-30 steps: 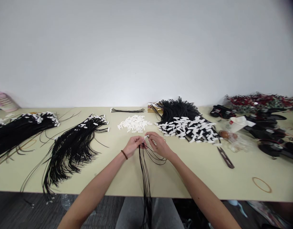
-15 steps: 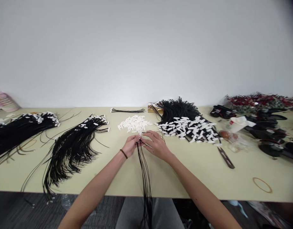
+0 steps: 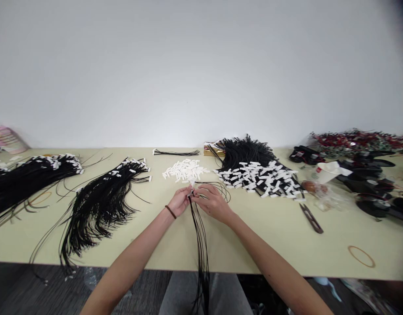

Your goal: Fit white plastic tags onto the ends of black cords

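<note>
My left hand (image 3: 180, 201), a dark band at its wrist, pinches a small white connector (image 3: 190, 193) at the table's middle. Black wires (image 3: 199, 236) hang from the connector over the front edge onto my lap. From the right, my right hand (image 3: 212, 201) has its fingertips closed at the wires beside the connector; several thin wires loop out behind it. Just beyond both hands lies a heap of loose white connectors (image 3: 185, 169). The exact grip of the fingertips is too small to make out.
Bundles of black wires with white connectors lie at the left (image 3: 33, 179), left of centre (image 3: 99, 205) and right of centre (image 3: 260, 175). A small bundle (image 3: 177, 152) rests behind. To the right are a snipping tool (image 3: 311, 218), rubber band (image 3: 361, 256) and white cup (image 3: 326, 171).
My right hand has moved slightly left, its fingers drawn in against the wires at the connector. More wire loops show behind it. My left hand stays nearly still.
</note>
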Demonstrator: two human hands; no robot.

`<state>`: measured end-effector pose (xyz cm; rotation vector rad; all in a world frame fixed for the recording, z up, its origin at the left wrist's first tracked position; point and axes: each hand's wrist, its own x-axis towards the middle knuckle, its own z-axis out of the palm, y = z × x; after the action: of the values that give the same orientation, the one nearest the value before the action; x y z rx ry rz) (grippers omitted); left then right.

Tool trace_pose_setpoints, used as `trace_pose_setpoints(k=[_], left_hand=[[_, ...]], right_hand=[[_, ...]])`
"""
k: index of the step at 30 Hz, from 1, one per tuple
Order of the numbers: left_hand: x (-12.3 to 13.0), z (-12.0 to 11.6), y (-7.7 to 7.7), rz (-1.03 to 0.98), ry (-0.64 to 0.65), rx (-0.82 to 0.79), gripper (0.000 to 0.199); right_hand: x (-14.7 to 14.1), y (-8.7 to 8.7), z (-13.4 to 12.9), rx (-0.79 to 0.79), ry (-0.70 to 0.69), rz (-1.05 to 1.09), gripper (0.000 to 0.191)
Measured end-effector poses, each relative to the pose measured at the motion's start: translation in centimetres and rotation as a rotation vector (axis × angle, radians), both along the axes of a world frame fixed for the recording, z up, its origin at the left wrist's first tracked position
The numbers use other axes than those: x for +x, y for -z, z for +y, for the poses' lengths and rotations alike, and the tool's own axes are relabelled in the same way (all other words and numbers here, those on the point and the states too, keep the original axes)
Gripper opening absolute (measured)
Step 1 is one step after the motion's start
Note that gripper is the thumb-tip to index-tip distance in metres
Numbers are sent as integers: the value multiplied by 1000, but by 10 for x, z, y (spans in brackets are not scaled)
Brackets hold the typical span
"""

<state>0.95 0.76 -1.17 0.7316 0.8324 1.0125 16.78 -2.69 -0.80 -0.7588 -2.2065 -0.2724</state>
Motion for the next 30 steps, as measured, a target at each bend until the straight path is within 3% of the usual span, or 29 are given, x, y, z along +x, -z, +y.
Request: trace_pose_setpoints(k=[6,9,12,15,18,21,23,26,30], left_hand=[[0,-1,1,18,11,30,22],[0,-1,1,12,9,31,22],[-1,-1,0,42,22,30,22],[-2,-1,-2,79,6,33,21],[-2,-1,-3,94,-27,20,21],[-2,-1,-3,97,-39,13,20],[-1,-2,-4,96,-48,11,19],[-1,-2,-3,90,-55,11,19],[-3,-1,-3,61,-63,17,19]], right_hand=[[-3,5,1,-27,-51,21,22],[-4,3,0,-130,-119,162,21],[-4,-4,-2,-391,-162,449,18],[5,-17,0,-656,-149,893,17],[26,-28,9,-722,-163,1363,21],[45,-32,17,-658,-25,1541,26],[51,-31,18,-544,134,1493,27],[45,-27,13,-290,312,1138,22],[26,-18,4,-69,290,559,16]])
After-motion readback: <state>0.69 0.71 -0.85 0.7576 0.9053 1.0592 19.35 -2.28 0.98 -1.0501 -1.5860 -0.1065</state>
